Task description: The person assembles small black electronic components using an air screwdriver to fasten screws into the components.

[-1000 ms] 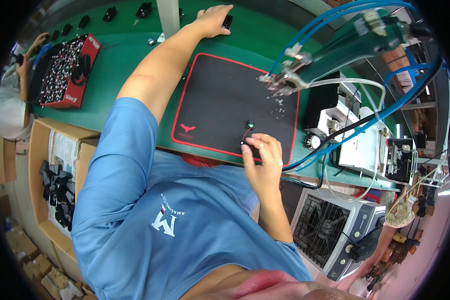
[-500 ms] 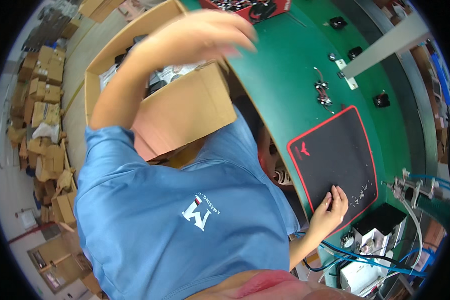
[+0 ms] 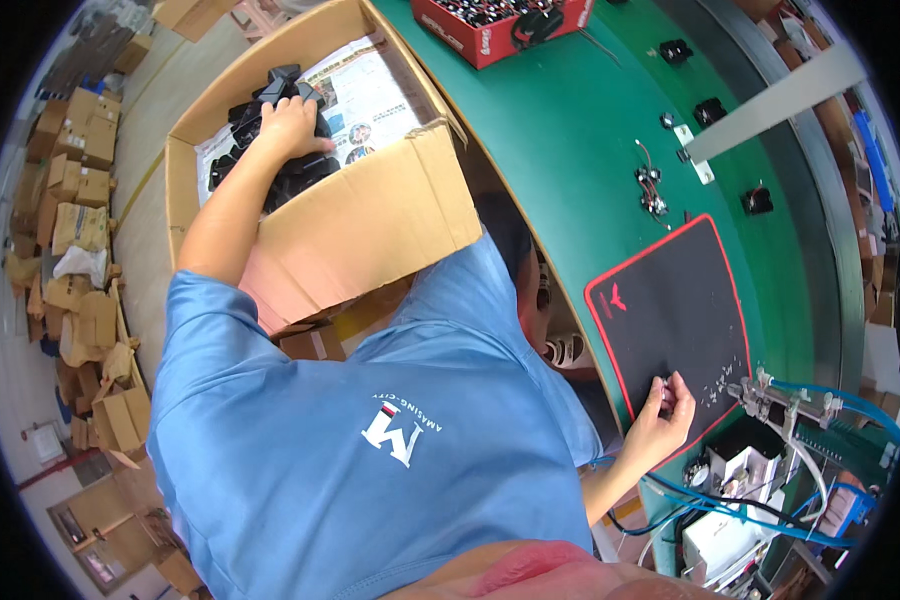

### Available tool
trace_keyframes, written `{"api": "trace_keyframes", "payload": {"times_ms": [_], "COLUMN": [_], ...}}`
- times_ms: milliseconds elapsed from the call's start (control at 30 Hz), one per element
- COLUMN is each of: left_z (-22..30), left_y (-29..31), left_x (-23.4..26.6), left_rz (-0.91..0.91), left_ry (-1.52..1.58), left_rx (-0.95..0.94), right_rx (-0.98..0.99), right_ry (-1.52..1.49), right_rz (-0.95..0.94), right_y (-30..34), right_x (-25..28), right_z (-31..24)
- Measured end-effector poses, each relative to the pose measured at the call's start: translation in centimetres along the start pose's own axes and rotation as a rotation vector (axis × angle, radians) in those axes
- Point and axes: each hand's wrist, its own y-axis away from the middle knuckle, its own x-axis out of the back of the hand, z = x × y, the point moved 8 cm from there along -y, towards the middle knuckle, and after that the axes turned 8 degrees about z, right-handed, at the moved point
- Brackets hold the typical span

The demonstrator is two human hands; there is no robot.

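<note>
My left hand [image 3: 292,130] rests on a pile of black plastic parts [image 3: 305,176] inside a large cardboard box [image 3: 370,220]. Its fingers are spread and slightly bent over the parts, and none is lifted clear of the pile. Over the lower part of a black mat [image 3: 660,310] with a red border, my right hand [image 3: 662,425] is closed in a pinch. Something small and pale shows at its fingertips, too small to name. Beside that hand, several tiny whitish pieces [image 3: 720,385] lie scattered on the mat.
On the green bench [image 3: 530,130] are a red box of small parts [image 3: 480,35], a wire bundle [image 3: 651,190] and black parts [image 3: 758,200]. A grey post [image 3: 780,105] rises there. A metal fixture with hoses [image 3: 785,400] and a white device [image 3: 730,540] flank the mat.
My left hand has come down from above the cardboard box onto the black parts. My right hand stays over the mat, its fingers still pinched. The view has shifted slightly.
</note>
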Motion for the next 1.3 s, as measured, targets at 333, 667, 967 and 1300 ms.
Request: {"api": "trace_keyframes", "payload": {"times_ms": [333,667,967,1300], "left_z": [-4.3,18.2,41.3,43.8], "left_y": [-3.9,10.9,19.0,20.9], "left_x": [-0.6,16.8,22.1,21.4], "left_rz": [0.159,0.057,0.243,0.365], "left_ry": [1.086,1.794,1.49,1.313], "left_rx": [-0.11,-0.728,-1.437,-1.631], "right_rx": [0.003,-0.136,-0.014,0.221], "right_ry": [-0.16,-0.147,-0.153,-0.069], "right_rz": [0.13,0.147,0.167,0.193], "right_y": [-1.4,-1.0,-0.1,-0.3], "right_x": [0.2,1.2,2.5,0.5], "right_z": [-0.4,0.1,-2.8,-6.3]}}
